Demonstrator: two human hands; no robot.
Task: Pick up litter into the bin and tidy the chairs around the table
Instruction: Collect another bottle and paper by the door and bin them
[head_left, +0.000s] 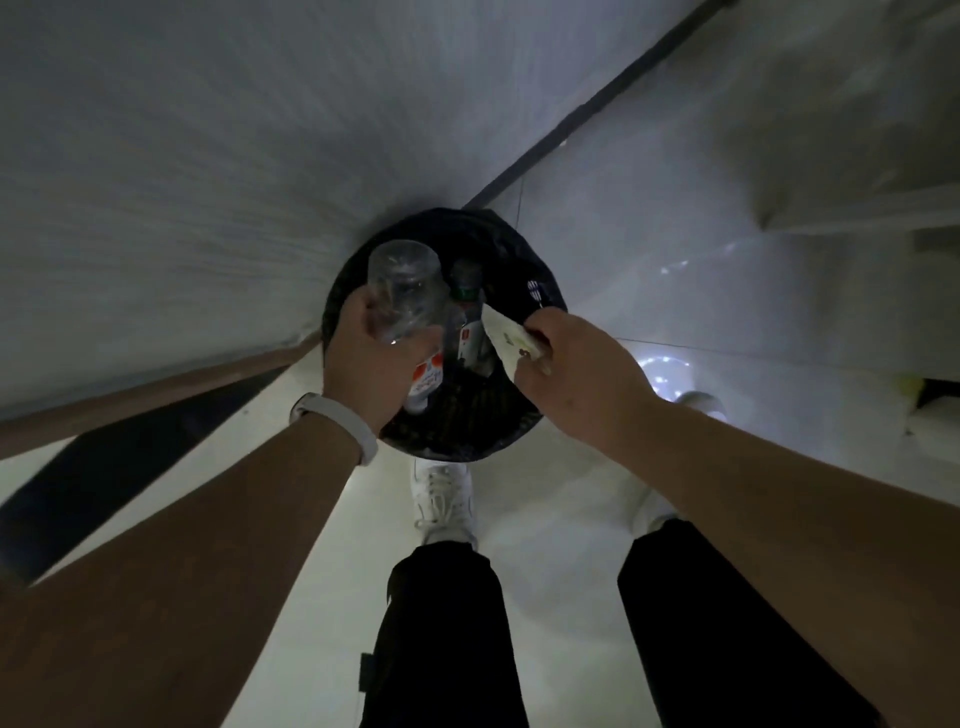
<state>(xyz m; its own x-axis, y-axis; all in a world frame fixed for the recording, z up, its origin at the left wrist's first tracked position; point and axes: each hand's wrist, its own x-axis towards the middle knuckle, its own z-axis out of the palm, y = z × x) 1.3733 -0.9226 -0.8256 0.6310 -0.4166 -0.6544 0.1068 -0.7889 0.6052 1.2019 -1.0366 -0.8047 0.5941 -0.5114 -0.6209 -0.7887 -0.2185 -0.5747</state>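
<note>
A round bin (519, 244) lined with a black bag stands on the floor against the wall, straight below me. My left hand (371, 364) grips a clear plastic bottle (402, 288) with an orange-and-white label, bottom end up, over the bin's left side. My right hand (576, 371) pinches a pale piece of paper litter (506, 338) over the bin's right side. Another bottle (467, 306) with a red-and-white label lies inside the bin between my hands.
A white wall (182, 182) with a brown and black skirting (130, 421) runs along the left. A pale glossy tiled floor (649, 234) spreads to the right. My white shoes (444, 501) and black trousers are directly below the bin.
</note>
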